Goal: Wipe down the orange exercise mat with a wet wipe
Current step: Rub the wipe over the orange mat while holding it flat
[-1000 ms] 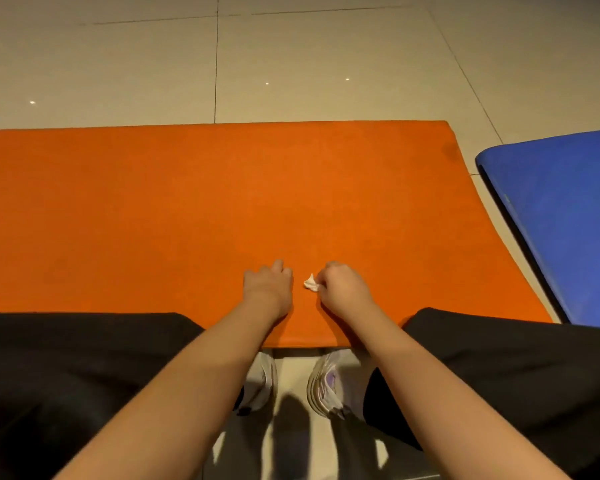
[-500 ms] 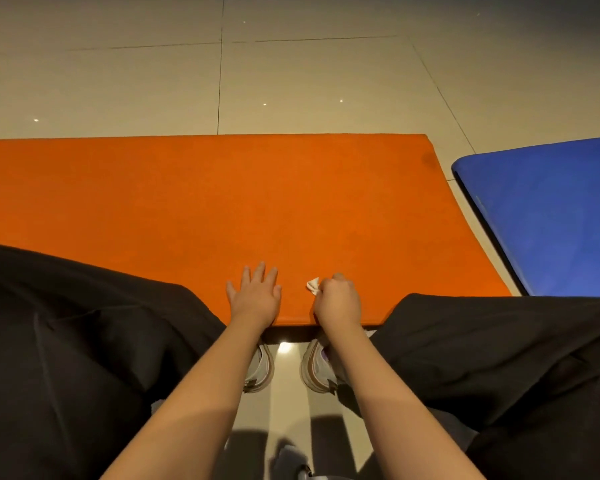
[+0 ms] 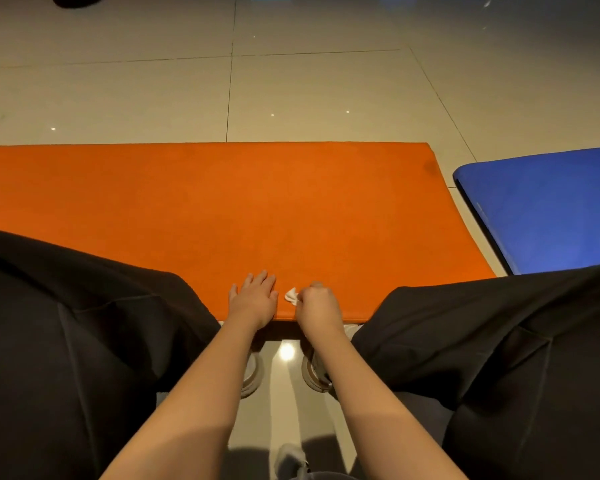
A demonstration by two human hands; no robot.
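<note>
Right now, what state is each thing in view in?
orange mat, flat on the floor
left hand, flat on the mat, fingers straight
right hand, curled, pinching the wipe
wet wipe, crumpled, pinched
blue mat, flat, apart from orange mat

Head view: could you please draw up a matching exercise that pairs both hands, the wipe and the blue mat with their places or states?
Things:
1. left hand
2. right hand
3. small white wet wipe
4. flat blue exercise mat

Places or states:
A. on the pale tiled floor, right of the flat orange exercise mat
B. lying flat and open on the orange mat's near edge
C. pinched, poking out leftward
D. curled round the wipe

Pairs: 1-B; 2-D; 3-C; 4-A.
</note>
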